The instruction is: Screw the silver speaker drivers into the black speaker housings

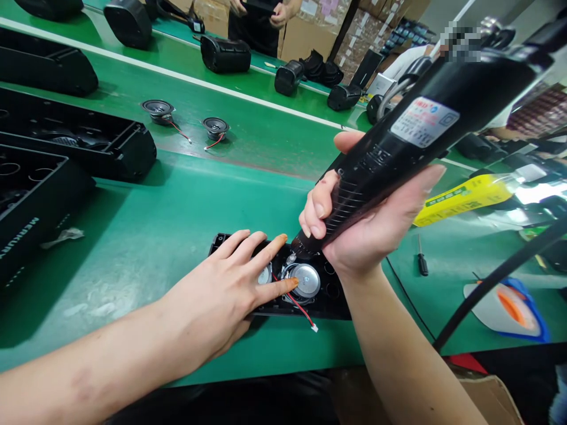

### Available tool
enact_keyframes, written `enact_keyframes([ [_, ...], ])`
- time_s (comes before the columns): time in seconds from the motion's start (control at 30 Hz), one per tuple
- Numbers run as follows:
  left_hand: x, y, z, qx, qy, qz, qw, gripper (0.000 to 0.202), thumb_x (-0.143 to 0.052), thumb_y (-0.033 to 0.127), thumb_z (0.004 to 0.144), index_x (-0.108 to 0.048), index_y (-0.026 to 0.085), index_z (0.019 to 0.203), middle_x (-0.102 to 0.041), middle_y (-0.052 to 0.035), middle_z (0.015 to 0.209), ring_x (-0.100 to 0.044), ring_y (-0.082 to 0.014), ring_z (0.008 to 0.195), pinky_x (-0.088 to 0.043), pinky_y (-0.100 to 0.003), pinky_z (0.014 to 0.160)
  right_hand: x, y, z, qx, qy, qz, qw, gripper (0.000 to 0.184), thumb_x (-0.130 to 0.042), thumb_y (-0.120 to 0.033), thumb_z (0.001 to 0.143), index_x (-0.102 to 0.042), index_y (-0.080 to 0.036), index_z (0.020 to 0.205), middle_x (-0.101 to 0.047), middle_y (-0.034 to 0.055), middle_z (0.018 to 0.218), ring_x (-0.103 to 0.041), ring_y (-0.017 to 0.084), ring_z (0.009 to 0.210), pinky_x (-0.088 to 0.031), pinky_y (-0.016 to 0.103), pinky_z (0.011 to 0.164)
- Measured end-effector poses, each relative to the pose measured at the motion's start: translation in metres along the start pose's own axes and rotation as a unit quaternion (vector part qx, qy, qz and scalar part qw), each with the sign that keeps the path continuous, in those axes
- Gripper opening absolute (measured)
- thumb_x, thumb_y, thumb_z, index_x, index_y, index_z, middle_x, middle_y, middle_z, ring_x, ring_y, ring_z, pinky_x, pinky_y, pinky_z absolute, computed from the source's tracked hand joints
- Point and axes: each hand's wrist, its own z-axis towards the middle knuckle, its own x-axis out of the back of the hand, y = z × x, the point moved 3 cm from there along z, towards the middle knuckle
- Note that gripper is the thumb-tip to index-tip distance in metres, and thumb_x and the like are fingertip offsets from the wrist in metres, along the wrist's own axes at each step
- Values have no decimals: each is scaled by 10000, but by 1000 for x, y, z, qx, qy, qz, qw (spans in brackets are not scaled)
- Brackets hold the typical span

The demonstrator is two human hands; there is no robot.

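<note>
Your left hand point(230, 283) flat, fingers spread on the panel point(330, 298), your right hand point(354, 218) wrapped around the screwdriver point(416, 136), tip at the speaker point(305, 278) between both hands

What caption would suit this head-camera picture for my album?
Left hand steadies a black speaker panel while right hand points an electric screwdriver down at it.
</note>
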Motion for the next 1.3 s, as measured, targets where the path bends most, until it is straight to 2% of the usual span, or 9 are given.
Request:
enact_keyframes([
  [0.27,-2,-4,1,0,-8,-11,1000,925,-993,406,642,-638,411,1496,-505,-207,1647,-551,-516,1408,-486,-707,1129,6,8,0,13,-22,-8,1000,699,-508,-899,929,-716,-244,1060,-558,-61,540,-392,96,307,-262,211,273],
  [0.43,-3,-4,1,-2,-8,-12,1000,934,-981,399,653,-613,422,1511,-498,-193,1645,-534,-509,1416,-481,-704,1129,14,14,4,9,-83,10,996,663,-516,-871,947,-702,-250,1089,-597,-60,574,-402,106,307,-285,227,261],
  [0.57,-1,-3,0,0,-11,-15,1000,929,-988,399,647,-622,417,1501,-483,-197,1657,-537,-512,1406,-476,-700,1124,13,9,2,-17,-63,9,998,601,-530,-810,979,-698,-242,1081,-598,-65,573,-434,102,325,-298,227,292],
  [0.73,1,-2,1,9,-21,-27,999,886,-952,355,694,-614,429,1510,-507,-165,1637,-520,-503,1418,-462,-699,1138,6,2,-6,-68,-57,3,996,625,-637,-844,904,-718,-260,1111,-608,-53,598,-492,115,388,-372,248,355],
  [0.93,1,-3,1,9,-19,-34,999,889,-933,315,707,-595,425,1521,-469,-189,1660,-521,-504,1415,-478,-704,1119,6,6,-8,-57,-61,13,996,623,-605,-857,911,-710,-271,1093,-579,-54,591,-446,107,380,-350,244,346],
  [1.1,0,-4,-1,14,-30,-33,999,902,-924,337,724,-563,443,1544,-430,-168,1688,-479,-508,1453,-449,-717,1146,6,9,-8,-85,-74,20,993,590,-674,-813,901,-720,-255,1088,-621,-54,622,-497,104,412,-414,229,387],
  [1.3,-2,-4,-2,13,-28,-32,999,885,-907,341,746,-551,458,1548,-463,-153,1639,-472,-494,1449,-459,-706,1141,5,13,-7,-33,-94,-3,995,693,-545,-901,905,-696,-266,1137,-579,-58,589,-430,103,353,-350,227,331],
])
